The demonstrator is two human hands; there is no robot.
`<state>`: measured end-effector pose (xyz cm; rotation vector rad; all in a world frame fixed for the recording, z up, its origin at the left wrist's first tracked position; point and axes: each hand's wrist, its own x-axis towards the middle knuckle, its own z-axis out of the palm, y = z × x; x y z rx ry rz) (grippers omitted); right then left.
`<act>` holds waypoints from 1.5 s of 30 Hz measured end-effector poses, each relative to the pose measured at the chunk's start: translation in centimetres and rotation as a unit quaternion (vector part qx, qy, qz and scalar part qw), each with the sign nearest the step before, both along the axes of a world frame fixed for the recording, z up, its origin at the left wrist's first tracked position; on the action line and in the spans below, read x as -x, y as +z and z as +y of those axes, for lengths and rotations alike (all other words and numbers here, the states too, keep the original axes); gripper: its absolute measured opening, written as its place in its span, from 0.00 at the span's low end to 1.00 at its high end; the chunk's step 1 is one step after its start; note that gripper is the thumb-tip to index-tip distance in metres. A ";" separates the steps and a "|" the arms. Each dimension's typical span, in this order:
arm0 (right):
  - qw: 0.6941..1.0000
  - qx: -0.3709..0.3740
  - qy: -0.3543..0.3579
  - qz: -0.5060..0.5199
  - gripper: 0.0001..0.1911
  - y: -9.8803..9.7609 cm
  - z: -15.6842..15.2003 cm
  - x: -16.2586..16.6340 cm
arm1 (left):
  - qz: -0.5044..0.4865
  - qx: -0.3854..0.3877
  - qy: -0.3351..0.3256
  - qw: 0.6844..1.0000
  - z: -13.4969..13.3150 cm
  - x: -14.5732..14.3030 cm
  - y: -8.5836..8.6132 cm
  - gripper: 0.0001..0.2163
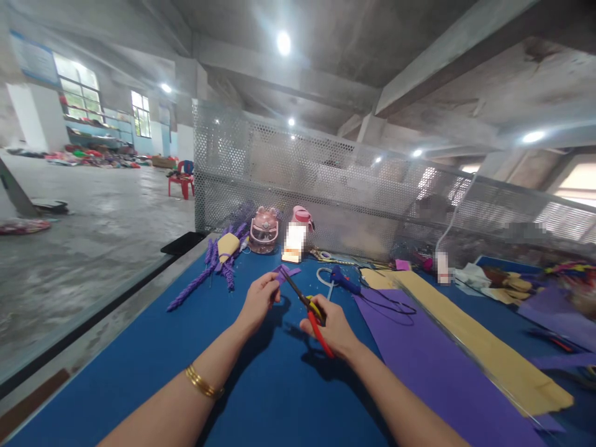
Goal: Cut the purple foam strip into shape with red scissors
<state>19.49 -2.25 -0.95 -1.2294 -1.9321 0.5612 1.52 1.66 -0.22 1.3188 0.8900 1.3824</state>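
My left hand [256, 304] is closed, pinching a small purple piece of sheet material [287, 272] between thumb and fingers. In my right hand [336, 329] is a pair of scissors [321, 335] with red and yellow handles, my fingers wrapped round the grips. The dark scissor blades point up and left, their tips close to the purple piece; whether they touch it I cannot tell. Both hands are above the blue tabletop [279, 397]. Behind my right hand lies a blue glue gun [343, 280] with a black cord and a pale stick at its end.
A purple sheet [419, 354] and yellow sheets [484, 347] spread along the right. At back left lies a bundle of braided purple stems [228, 248] with a yellow wrap. A pink helmet-shaped object [264, 231], a lit phone [294, 241] and a perforated metal screen [344, 192] stand at the back.
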 end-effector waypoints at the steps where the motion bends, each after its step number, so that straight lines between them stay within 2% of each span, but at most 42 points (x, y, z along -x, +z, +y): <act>1: 1.000 -0.005 -0.001 0.007 0.11 0.1 0.3 -0.2 | 0.002 -0.002 0.001 1.000 0.1 0.0 0.0 0.09; 6: 0.998 0.004 0.002 0.068 0.13 -0.7 1.7 -0.7 | 0.016 0.004 0.009 1.000 0.3 0.0 -0.2 0.10; 11: 0.996 0.043 0.029 0.070 0.14 -2.2 0.9 -0.4 | 0.017 0.003 0.008 1.000 -0.2 -0.1 -0.1 0.09; 16: 0.995 0.008 0.069 0.066 0.14 -2.3 0.0 0.0 | 0.009 0.005 -0.028 1.000 -0.3 -0.7 -0.7 0.08; 18: 0.996 -0.014 0.082 0.036 0.14 -2.0 -0.3 0.2 | -0.005 0.021 -0.027 0.999 -0.3 -1.2 -1.1 0.10; 21: 0.996 -0.062 0.061 -0.001 0.13 -1.8 -0.4 0.3 | -0.030 0.047 0.001 0.998 -0.1 -1.7 -1.1 0.12; 23: 0.996 -0.077 0.045 -0.003 0.10 -1.9 -0.3 0.4 | -0.041 0.043 0.023 0.998 0.0 -2.0 -0.8 0.11; 27: 0.998 -0.036 -0.004 0.050 0.08 -1.9 0.0 0.5 | -0.020 0.036 0.001 0.999 0.0 -1.8 -0.3 0.07; 31: 0.996 0.003 -0.060 0.065 0.12 -1.3 -0.1 0.5 | -0.026 0.049 0.021 0.998 0.3 -0.9 -1.1 0.08; 33: 0.995 -0.002 -0.089 0.033 0.12 -0.9 -0.2 0.3 | -0.034 0.053 0.043 0.997 0.3 -0.4 -1.7 0.09; 36: 0.994 -0.028 -0.099 -0.038 0.12 -0.8 -0.3 0.0 | -0.030 0.065 0.040 0.997 0.2 0.2 -2.1 0.09; 40: 0.988 -0.025 -0.102 -0.117 0.12 -1.0 -0.1 -0.5 | -0.036 0.049 0.053 0.997 -0.1 0.6 -1.8 0.10; 45: 0.984 -0.012 -0.095 -0.149 0.12 -0.9 -0.2 -0.7 | -0.033 0.016 0.065 0.997 -0.3 0.8 -1.1 0.09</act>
